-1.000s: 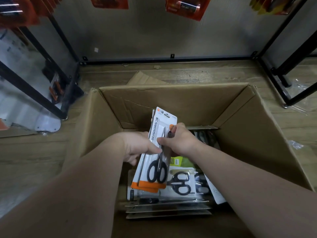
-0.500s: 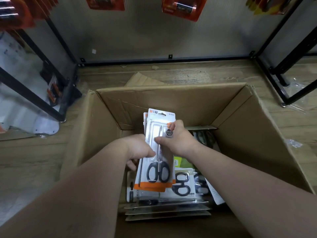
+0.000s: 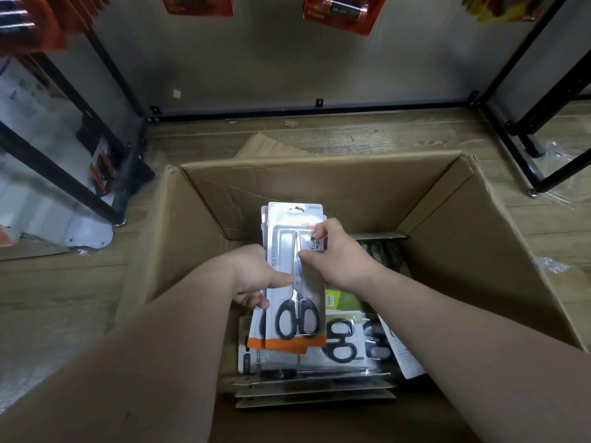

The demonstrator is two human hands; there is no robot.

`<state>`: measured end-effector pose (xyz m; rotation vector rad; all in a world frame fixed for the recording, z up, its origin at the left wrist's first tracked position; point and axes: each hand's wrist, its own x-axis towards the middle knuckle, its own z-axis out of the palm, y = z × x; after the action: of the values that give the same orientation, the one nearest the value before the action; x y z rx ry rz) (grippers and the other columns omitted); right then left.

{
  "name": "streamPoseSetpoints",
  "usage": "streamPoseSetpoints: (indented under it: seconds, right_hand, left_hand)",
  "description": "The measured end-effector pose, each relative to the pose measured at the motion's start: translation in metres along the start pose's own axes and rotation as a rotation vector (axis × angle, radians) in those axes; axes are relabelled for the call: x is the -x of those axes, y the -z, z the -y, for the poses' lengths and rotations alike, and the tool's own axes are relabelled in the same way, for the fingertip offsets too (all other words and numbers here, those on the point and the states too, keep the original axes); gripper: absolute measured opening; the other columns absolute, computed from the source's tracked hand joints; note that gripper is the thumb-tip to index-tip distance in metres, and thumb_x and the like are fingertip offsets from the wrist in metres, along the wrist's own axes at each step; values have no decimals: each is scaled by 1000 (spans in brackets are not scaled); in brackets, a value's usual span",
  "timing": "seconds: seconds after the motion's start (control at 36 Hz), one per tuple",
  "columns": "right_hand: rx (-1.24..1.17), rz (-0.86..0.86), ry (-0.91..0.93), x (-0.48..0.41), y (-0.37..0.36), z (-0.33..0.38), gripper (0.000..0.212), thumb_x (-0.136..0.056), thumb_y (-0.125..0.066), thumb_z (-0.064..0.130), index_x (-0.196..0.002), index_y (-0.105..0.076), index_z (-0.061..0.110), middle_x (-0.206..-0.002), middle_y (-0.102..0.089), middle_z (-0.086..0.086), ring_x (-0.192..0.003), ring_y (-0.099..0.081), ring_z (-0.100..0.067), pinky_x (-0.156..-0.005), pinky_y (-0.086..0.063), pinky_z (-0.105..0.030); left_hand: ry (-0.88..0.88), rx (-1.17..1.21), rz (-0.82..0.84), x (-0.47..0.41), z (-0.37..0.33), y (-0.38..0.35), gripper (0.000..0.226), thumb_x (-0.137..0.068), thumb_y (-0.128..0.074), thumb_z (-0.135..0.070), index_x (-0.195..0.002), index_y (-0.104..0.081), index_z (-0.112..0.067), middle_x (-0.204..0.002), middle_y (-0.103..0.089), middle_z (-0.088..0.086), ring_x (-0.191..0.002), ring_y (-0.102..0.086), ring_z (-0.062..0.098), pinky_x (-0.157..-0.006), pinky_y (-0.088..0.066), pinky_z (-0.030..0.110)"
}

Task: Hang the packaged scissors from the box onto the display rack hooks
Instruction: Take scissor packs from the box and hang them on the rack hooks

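Note:
Over the open cardboard box [image 3: 198, 251] I hold a small stack of packaged scissors [image 3: 295, 311], white cards with orange bottoms and black-handled scissors, upright and facing me. My left hand [image 3: 259, 282] grips the stack's left edge, thumb across the front. My right hand [image 3: 339, 257] pinches the front pack near its upper right, thumb on the blister. More packaged scissors [image 3: 342, 343] lie flat in the box below. The display rack [image 3: 313, 105] stands behind the box, its back panel and black frame in view.
Orange battery packs [image 3: 342, 11] hang on the rack above. Black rack legs [image 3: 511, 129] flank the box left and right on the wooden floor. A loose cardboard flap [image 3: 268, 145] lies behind the box. Clear plastic wrap [image 3: 553, 266] lies at the right.
The stack has been turned from tilted to upright and lifted slightly. My right hand slid up the front pack, and my left thumb moved across the stack's front.

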<state>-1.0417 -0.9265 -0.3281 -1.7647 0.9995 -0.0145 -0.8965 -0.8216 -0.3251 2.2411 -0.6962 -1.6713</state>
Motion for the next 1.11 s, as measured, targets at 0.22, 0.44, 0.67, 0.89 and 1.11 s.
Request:
streamPoseSetpoints:
  seconds: [0.22,0.44,0.67,0.89,1.11]
  right_hand:
    - [-48,-29,-53,-1,3,-3,26,-91,-66,19,-104,-45,13,-84,-58,1,-67,-52,-14,-44,-41,-13]
    - [-139,-81,-90,-3,4,-4,46,-86,-73,18,-115,-38,17,-94,-63,-1,-82,-62,-14,-70,-53,-30]
    - [-140,-33,-104,-3,9,-5,46,-86,-72,43,-114,-43,21,-107,-68,-3,-90,-67,-18,-76,-57,-38]
    - [599,-76,-109,-6,39,-24,19,-101,-48,29,-102,-57,13,-93,-66,-8,-80,-64,-25,-74,-57,-43]
    - [870,71,-90,-12,31,-34,21,-101,-45,27,-110,-60,15,-108,-65,-11,-94,-62,-30,-82,-55,-40]
  left_hand:
    - [-73,-140,-49,5,-2,5,23,-95,-66,-34,-118,-62,-31,-91,-72,2,-59,-50,14,-44,-37,22]
    - [-67,42,-24,8,-5,1,12,-94,-68,-22,-97,-61,-31,-97,-74,-2,-87,-72,15,-80,-62,39]
    - [-32,128,45,13,-2,5,19,-98,-61,-9,-105,-66,-26,-95,-78,2,-80,-77,19,-75,-63,40]
    - [-30,29,29,22,-1,12,22,-96,-62,-8,-98,-66,-29,-89,-78,-1,-82,-74,17,-69,-61,34]
    - [23,11,-7,21,-1,12,23,-95,-60,-6,-94,-63,-28,-94,-74,3,-83,-69,17,-65,-58,33]
